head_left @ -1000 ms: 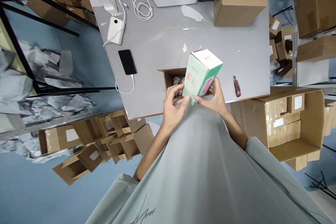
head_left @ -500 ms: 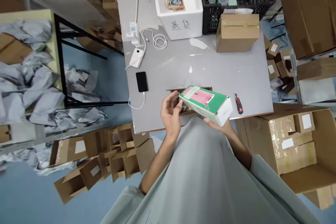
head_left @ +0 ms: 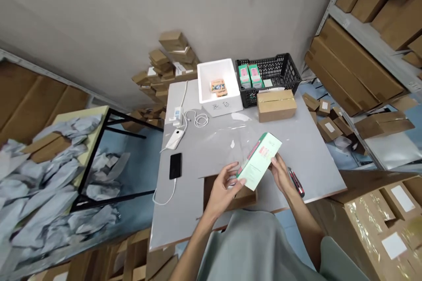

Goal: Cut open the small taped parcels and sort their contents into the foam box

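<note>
A green and pink product box [head_left: 259, 161] is held up over the table, its pale green printed side facing me. My left hand [head_left: 224, 184] grips the near left end, thumb lying on the pale side. At the far right edge, my right hand [head_left: 280, 171] has its fingers closed around the box. Below them a brown cardboard box [head_left: 242, 202] sits at the table's front edge, partly hidden by my left hand and the product box. Just right of my right hand lies a red and black utility knife [head_left: 296, 182].
At the back of the table [head_left: 211, 145] stand a white foam bin [head_left: 220, 107], a black crate [head_left: 268, 62] with green boxes, and a closed carton [head_left: 277, 107]. A phone [head_left: 176, 166], power bank [head_left: 175, 139] and white cables lie left. A large carton [head_left: 365, 202] stands right.
The product box has been turned from its green and pink face to its pale printed side, and its end is tilted up. My view has lifted to show the wall.
</note>
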A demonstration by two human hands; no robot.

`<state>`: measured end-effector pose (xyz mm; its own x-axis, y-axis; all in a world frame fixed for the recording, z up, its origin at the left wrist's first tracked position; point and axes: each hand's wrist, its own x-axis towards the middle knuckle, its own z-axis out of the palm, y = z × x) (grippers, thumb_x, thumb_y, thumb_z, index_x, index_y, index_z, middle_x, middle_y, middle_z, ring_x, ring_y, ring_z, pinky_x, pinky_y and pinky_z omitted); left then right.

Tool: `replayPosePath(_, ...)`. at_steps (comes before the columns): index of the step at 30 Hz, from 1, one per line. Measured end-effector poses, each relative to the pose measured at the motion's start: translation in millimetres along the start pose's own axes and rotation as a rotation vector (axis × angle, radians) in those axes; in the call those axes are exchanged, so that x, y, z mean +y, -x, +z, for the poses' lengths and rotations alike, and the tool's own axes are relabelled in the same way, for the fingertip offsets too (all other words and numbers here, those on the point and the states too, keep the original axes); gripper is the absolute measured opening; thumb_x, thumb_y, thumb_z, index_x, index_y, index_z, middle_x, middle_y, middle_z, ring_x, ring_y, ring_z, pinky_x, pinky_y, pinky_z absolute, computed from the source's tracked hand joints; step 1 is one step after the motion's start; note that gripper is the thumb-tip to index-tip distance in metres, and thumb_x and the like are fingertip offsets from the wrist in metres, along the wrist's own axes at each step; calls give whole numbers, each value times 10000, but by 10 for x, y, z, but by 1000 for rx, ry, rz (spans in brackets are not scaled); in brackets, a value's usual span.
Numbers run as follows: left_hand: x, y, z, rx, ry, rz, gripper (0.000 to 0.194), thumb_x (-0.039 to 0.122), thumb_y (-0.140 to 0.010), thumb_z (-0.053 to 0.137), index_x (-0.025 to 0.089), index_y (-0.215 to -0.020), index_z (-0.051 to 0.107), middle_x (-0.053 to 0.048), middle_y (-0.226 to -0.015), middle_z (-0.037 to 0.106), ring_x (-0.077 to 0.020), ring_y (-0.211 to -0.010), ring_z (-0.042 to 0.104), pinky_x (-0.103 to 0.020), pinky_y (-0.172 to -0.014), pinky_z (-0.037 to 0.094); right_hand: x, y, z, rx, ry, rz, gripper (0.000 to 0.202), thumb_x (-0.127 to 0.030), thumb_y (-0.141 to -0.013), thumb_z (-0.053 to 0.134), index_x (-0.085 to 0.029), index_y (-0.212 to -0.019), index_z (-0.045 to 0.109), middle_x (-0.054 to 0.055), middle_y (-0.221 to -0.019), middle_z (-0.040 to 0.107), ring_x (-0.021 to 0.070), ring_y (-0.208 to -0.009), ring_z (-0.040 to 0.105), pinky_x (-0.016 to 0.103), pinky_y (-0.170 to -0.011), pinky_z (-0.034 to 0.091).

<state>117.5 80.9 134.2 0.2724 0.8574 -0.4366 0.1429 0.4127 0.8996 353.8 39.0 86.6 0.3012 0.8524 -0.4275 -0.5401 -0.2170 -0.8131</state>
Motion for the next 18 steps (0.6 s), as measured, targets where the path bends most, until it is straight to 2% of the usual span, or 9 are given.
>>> replayPosePath(5,72,-362,245,-116,-33,-69,891,602,-749,1005,307,-1510,647,-164,-1533,734,-357,-1338,761,-511,-1092,666,-148,-416,33,-5,93,-58,681,-787,-810,909,-312,-1215,636,70,-1146,866,329,-1135,821,479,-1048,641)
replayPosePath(7,103,-511,373,-147,-29,-64,998,610,-750,1008,307,-1603,587,-171,-1524,732,-362,-1338,766,-521,-1095,668,-216,-543,43,-58,130,-79,638,-749,-833,919,-310,-1210,649,84,-1231,854,323,-1184,813,467,-1059,646)
replayPosePath(9,136,-683,501,-144,-16,-27,1043,646,-780,986,307,-1661,543,-175,-1541,723,-365,-1356,764,-510,-1092,671,-295,-650,21,-121,163,-94,662,-672,-843,954,-312,-1316,663,98,-1369,821,311,-1239,803,451,-1069,653)
replayPosePath(11,179,-881,621,-114,0,19,1049,684,-804,961,305,-1680,526,-179,-1552,724,-366,-1353,768,-493,-1073,675,-378,-753,-36,-174,208,-90,793,-606,-844,981,-320,-1499,638,102,-1460,786,304,-1266,800,444,-1071,661)
replayPosePath(13,234,-1103,732,-80,2,53,1049,698,-808,957,305,-1680,525,-180,-1542,737,-364,-1327,780,-482,-1047,679,-460,-870,-122,-210,260,-77,846,-583,-884,959,-324,-1612,613,96,-1463,787,295,-1253,808,435,-1050,676)
replayPosePath(18,363,-1707,1026,-76,-45,97,951,688,-836,943,304,-1627,584,-171,-1533,748,-336,-1285,788,-463,-1010,678,-651,-1275,-354,-188,245,-43,760,-601,-948,887,-314,-1620,676,84,-1353,839,258,-1031,847,395,-862,729)
